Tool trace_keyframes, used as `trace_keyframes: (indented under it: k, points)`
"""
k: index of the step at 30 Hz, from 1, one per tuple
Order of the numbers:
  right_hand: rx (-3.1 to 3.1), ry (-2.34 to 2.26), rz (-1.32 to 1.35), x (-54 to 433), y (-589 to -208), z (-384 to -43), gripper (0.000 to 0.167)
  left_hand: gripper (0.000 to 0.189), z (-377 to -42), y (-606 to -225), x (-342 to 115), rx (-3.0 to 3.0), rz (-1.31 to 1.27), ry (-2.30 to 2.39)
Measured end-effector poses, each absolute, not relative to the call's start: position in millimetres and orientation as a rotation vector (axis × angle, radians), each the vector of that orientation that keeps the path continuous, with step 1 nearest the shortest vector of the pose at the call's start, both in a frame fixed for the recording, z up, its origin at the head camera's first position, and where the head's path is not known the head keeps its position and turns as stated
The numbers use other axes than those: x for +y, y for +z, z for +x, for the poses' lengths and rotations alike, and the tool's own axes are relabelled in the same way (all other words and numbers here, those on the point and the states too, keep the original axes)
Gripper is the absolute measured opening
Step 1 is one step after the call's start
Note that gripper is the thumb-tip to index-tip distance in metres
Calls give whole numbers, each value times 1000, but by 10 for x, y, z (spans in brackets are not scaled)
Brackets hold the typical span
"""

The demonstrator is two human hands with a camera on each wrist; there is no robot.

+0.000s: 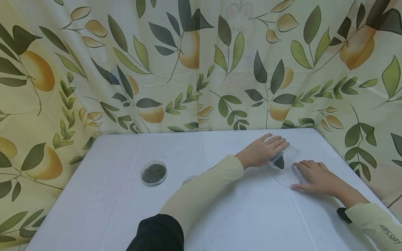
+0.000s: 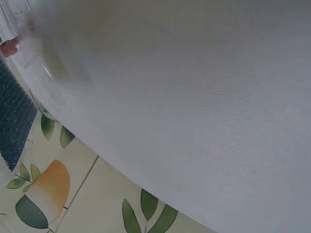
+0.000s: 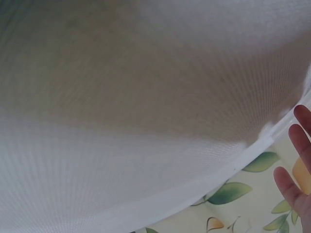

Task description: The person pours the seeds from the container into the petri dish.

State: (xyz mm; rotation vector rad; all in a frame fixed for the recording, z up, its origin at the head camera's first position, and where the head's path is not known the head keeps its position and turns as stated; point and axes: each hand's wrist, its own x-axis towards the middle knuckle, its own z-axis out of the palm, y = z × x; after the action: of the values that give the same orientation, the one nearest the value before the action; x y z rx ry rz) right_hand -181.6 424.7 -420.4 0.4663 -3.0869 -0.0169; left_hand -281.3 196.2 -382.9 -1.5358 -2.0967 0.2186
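Observation:
In the head view my left hand (image 1: 263,151) grips a tilted clear plastic container with dark grains (image 1: 278,161) piled toward its lower corner. The same dark grains (image 2: 14,116) show at the left edge of the left wrist view. Just below, a clear round dish (image 1: 283,178) sits on the table, and my right hand (image 1: 317,177) holds its right side, thumb at the near rim and fingers at the far side. Some right fingers (image 3: 301,141) show at the right wrist view's edge. The left thumb is hidden.
A round clear dish of dark grains (image 1: 154,173) stands on the left of the white-covered table (image 1: 103,195). The rim of another dish (image 1: 188,180) peeks out behind the left sleeve (image 1: 201,195). A leaf-and-fruit patterned curtain (image 1: 176,87) hangs behind the table.

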Motion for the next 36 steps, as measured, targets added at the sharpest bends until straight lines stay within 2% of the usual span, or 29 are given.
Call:
trace_keyframes:
  k: [36]
  points:
    - [-3075,-46,470,4256,-4221,-1815,85,51,-2795,-3808,1996,-2071,-1526,257]
